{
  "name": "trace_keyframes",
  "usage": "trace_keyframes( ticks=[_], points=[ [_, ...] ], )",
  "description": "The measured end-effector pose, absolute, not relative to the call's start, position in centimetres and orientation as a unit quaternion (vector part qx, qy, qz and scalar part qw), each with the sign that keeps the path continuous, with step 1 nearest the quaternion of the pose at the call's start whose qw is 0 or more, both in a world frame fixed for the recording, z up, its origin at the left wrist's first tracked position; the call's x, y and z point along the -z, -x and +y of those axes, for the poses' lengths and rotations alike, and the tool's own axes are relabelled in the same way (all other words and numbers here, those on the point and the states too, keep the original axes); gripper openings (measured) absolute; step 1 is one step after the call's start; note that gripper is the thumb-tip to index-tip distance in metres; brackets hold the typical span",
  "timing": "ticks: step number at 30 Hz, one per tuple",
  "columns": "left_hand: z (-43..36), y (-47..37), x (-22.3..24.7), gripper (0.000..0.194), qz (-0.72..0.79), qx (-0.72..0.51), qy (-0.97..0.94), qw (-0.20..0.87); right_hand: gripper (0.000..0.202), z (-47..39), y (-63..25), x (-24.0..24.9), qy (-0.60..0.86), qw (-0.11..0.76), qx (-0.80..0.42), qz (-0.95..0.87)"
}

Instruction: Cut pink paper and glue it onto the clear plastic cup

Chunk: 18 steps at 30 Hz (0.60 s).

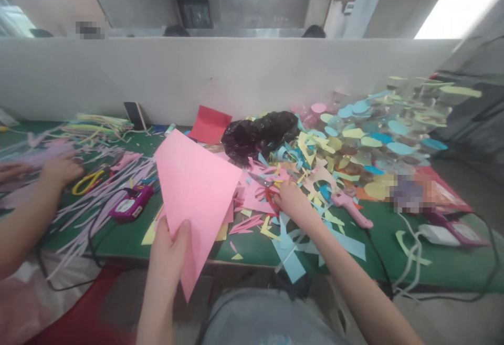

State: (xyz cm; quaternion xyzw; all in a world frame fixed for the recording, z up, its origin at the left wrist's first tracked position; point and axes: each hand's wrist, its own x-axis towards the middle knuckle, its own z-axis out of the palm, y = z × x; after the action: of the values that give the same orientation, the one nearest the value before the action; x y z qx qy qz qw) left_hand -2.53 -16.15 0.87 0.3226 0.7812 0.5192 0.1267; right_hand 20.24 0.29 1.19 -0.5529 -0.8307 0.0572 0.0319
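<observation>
My left hand (170,248) pinches a large sheet of pink paper (195,177) near its lower corner, thumb on the near face. The sheet hangs tilted above the front of the table. To the right, my right hand (295,206) is closed around the red handles of a pair of scissors (271,198). Their blades point left and away, over pink scraps, and are apart from the sheet in my left hand. Part of the handles is hidden by my fingers. Cut paper scraps (315,150) in yellow, blue and pink lie around this hand.
A black plastic bag (260,134) and red paper (210,124) lie behind. Right of my hand are a pink glue gun (352,208) and cables. A co-worker's hand (63,169) works at left, near yellow-handled scissors (88,181), paper strips and a purple device (132,203).
</observation>
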Motion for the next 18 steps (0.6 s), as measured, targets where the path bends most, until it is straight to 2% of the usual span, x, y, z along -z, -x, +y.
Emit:
trace_keyframes(
  ticks=[4,8,11,18],
  points=[
    [-16.4,2.7,-1.3,0.045,0.758,-0.552,-0.319,0.139,0.031,-1.7,-21.0,-2.3,0.574,0.087,-0.106,-0.807],
    [-16.3,2.7,-2.1,0.042,0.733,-0.568,-0.350,0.132,0.037,-4.2,-22.9,-2.3,0.600,0.245,-0.268,-0.712],
    [-15.9,2.6,-2.3,0.040,0.715,-0.574,-0.377,0.131,0.040,-5.2,-24.3,-1.9,0.601,0.319,-0.315,-0.661],
    [-14.7,2.1,-0.6,0.045,0.709,-0.565,-0.397,0.141,0.047,-4.5,-25.4,-1.5,0.554,0.356,-0.419,-0.624]
  ],
)
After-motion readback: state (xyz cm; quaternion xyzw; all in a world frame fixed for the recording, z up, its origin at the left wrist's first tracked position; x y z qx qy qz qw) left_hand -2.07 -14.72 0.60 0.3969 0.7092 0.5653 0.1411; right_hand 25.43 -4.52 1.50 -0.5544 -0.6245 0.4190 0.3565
